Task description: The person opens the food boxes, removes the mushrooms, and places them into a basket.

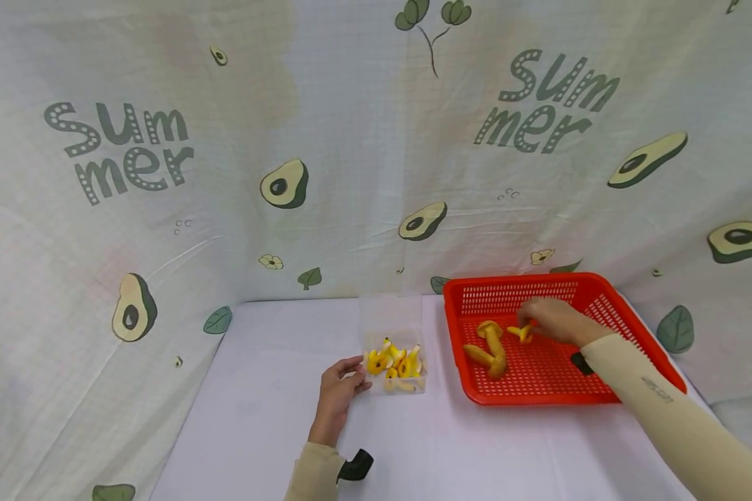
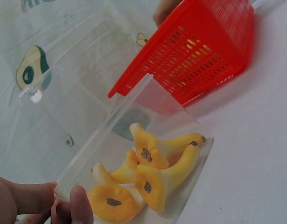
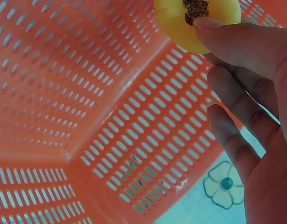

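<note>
My right hand (image 1: 550, 320) reaches into the red basket (image 1: 470, 390) and pinches a small yellow mushroom (image 1: 521, 333) between thumb and fingers. Its rounded cap (image 3: 218, 11) has a dark, rough centre in the right wrist view. At the left side of a clear plastic box (image 1: 407, 385), my left hand (image 1: 343, 387) grips the wall by its rim. Several yellow mushrooms (image 2: 113, 203) with dark cap centres and pale stems lie in that box. Larger brownish-yellow mushrooms (image 1: 495, 341) lie on the basket floor, left of my right hand.
The box's clear lid (image 1: 390, 313) stands open at its back. Just right of the box is the slotted basket, on a white table (image 1: 257, 390). Behind them hangs a pale cloth (image 1: 351, 104) printed with avocados and lettering.
</note>
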Demonstrator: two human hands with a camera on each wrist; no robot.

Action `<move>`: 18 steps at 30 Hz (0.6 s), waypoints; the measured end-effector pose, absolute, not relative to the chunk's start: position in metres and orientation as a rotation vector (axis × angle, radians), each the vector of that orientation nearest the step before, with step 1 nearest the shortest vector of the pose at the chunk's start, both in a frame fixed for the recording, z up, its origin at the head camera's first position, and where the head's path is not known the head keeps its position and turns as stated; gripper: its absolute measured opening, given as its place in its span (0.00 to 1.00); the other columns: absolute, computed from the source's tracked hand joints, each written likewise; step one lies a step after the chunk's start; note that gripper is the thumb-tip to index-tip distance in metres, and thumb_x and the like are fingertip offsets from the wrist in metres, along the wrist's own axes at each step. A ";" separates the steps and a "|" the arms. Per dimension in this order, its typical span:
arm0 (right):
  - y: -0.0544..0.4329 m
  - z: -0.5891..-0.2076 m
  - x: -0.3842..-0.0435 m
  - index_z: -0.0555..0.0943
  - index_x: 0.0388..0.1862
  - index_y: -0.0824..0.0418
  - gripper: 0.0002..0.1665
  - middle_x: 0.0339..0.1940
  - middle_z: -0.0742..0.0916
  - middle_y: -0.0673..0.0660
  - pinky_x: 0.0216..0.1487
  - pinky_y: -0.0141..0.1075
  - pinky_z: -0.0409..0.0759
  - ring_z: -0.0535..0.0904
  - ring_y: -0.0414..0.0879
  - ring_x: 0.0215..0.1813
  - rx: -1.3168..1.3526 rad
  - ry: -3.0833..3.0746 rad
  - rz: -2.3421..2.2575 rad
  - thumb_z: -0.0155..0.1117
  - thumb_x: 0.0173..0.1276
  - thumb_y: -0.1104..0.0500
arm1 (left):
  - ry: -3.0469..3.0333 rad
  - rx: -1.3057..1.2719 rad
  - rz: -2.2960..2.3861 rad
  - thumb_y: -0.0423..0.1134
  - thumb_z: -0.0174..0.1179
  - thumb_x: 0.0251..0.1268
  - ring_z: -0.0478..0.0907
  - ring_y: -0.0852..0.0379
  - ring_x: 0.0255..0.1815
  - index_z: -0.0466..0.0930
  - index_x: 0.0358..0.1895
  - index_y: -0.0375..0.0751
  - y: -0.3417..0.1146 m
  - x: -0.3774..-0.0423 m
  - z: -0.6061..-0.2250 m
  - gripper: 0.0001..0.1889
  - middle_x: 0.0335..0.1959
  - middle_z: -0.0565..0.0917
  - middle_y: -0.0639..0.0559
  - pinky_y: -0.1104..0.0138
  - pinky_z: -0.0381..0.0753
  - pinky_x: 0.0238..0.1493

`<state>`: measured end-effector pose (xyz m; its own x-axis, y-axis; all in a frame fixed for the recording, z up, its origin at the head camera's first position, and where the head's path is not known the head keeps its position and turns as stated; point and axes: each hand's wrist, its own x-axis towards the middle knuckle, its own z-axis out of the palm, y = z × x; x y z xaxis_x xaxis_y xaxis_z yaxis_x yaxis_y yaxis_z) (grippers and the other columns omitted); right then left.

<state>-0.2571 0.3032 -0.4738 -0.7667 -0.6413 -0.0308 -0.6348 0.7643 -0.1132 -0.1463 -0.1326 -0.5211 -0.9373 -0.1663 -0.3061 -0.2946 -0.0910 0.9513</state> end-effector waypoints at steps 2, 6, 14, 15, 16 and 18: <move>0.303 -0.477 -0.258 0.88 0.31 0.54 0.11 0.31 0.87 0.46 0.39 0.42 0.89 0.83 0.45 0.36 -1.059 2.886 -0.140 0.83 0.57 0.67 | 2.053 -0.518 2.196 0.21 0.61 0.72 0.79 0.54 0.35 0.78 0.64 0.21 -0.133 -0.146 -0.522 0.19 0.45 0.79 0.42 0.65 0.92 0.42; 0.304 -0.480 -0.256 0.88 0.31 0.54 0.11 0.32 0.87 0.46 0.41 0.43 0.89 0.83 0.46 0.37 -1.021 2.878 -0.115 0.83 0.57 0.67 | 2.050 -0.509 2.196 0.21 0.60 0.72 0.78 0.54 0.35 0.78 0.64 0.21 -0.134 -0.146 -0.521 0.19 0.44 0.79 0.43 0.66 0.91 0.41; 0.305 -0.480 -0.252 0.88 0.32 0.55 0.13 0.33 0.88 0.48 0.41 0.44 0.89 0.84 0.47 0.38 -1.011 2.867 -0.121 0.82 0.55 0.71 | 2.056 -0.517 2.193 0.21 0.60 0.71 0.78 0.54 0.35 0.78 0.63 0.21 -0.135 -0.145 -0.523 0.19 0.44 0.79 0.43 0.66 0.91 0.41; 0.305 -0.479 -0.251 0.89 0.32 0.55 0.13 0.33 0.88 0.48 0.41 0.44 0.89 0.84 0.47 0.38 -1.010 2.865 -0.123 0.82 0.55 0.71 | 2.053 -0.518 2.195 0.21 0.61 0.71 0.78 0.54 0.35 0.78 0.63 0.21 -0.135 -0.145 -0.522 0.19 0.44 0.79 0.43 0.66 0.91 0.41; 0.305 -0.478 -0.250 0.89 0.33 0.56 0.13 0.33 0.88 0.48 0.40 0.44 0.89 0.84 0.47 0.39 -1.007 2.864 -0.125 0.82 0.55 0.71 | 2.049 -0.518 2.199 0.21 0.61 0.71 0.78 0.54 0.35 0.78 0.63 0.22 -0.135 -0.144 -0.522 0.19 0.44 0.79 0.43 0.66 0.91 0.41; 0.304 -0.475 -0.249 0.89 0.34 0.56 0.13 0.34 0.88 0.48 0.41 0.45 0.90 0.85 0.48 0.39 -0.996 2.861 -0.131 0.82 0.55 0.71 | 2.048 -0.518 2.203 0.21 0.61 0.71 0.79 0.54 0.35 0.78 0.63 0.22 -0.135 -0.144 -0.521 0.19 0.44 0.79 0.42 0.66 0.91 0.41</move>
